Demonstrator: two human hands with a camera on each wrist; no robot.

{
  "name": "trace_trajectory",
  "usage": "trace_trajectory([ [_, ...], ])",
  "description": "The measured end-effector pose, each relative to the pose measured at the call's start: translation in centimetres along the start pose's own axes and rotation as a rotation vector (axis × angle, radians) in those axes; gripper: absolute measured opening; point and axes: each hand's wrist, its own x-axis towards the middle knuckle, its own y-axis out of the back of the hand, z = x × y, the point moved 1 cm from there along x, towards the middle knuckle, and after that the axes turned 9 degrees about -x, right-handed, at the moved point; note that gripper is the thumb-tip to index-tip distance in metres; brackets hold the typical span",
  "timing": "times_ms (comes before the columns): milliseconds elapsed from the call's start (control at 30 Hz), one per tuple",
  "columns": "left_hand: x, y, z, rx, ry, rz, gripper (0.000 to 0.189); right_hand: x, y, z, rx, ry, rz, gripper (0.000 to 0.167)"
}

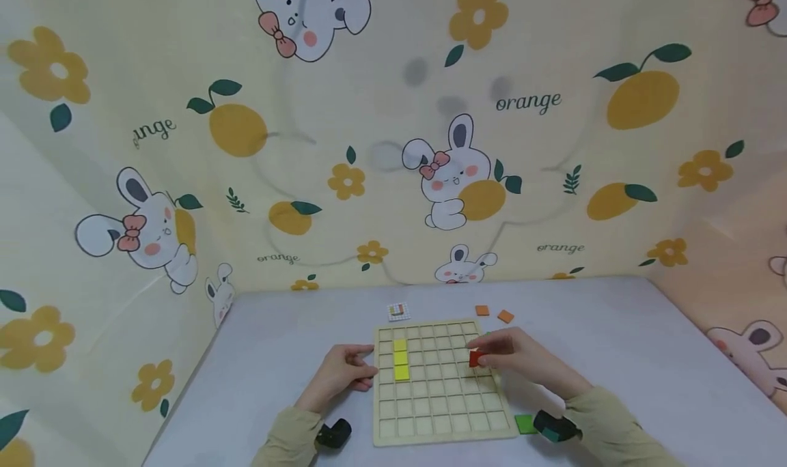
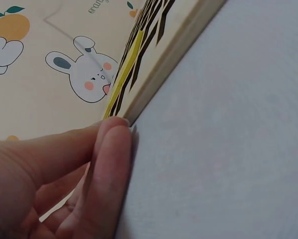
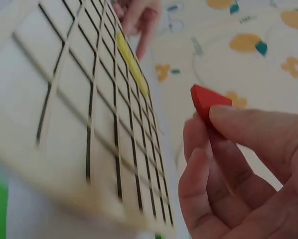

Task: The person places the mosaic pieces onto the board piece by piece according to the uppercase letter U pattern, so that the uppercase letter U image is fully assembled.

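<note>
A light wooden grid board (image 1: 443, 426) lies on the table, with three yellow square tiles (image 1: 401, 358) in a column near its left side. My left hand (image 1: 339, 373) rests against the board's left edge; in the left wrist view its fingertips (image 2: 116, 130) touch the rim. Over the right part of the board, my right hand (image 1: 522, 361) pinches a red tile (image 1: 475, 358) between thumb and fingers. The right wrist view shows this red tile (image 3: 209, 102) tilted and raised above the grid.
Behind the board are a small white card (image 1: 398, 312) with coloured marks and two orange tiles (image 1: 482, 310). A green tile (image 1: 525, 424) lies by the board's near right corner. Printed fabric (image 1: 381, 214) stands behind the table and along both sides.
</note>
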Motion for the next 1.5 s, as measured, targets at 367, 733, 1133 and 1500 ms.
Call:
trace_trajectory([
  [367, 0.3, -0.2, 0.0, -0.002, -0.022, 0.003, 0.056, 2.9, -3.4, -2.1, 0.02, 0.06, -0.089, 0.023],
  [733, 0.2, -0.3, 0.1, -0.015, -0.026, -0.015, 0.057, 4.6, -6.2, -3.7, 0.063, -0.013, -0.098, 0.015],
  [1133, 0.1, -0.1, 0.2, -0.009, -0.03, -0.019, 0.056, 6.1, -8.2, -4.2, 0.021, -0.104, -0.05, 0.014],
  [1500, 0.0, 0.2, 0.1, -0.011, -0.019, -0.017, 0.056, 6.7, -10.3, -4.1, -0.081, -0.088, 0.042, 0.007],
])
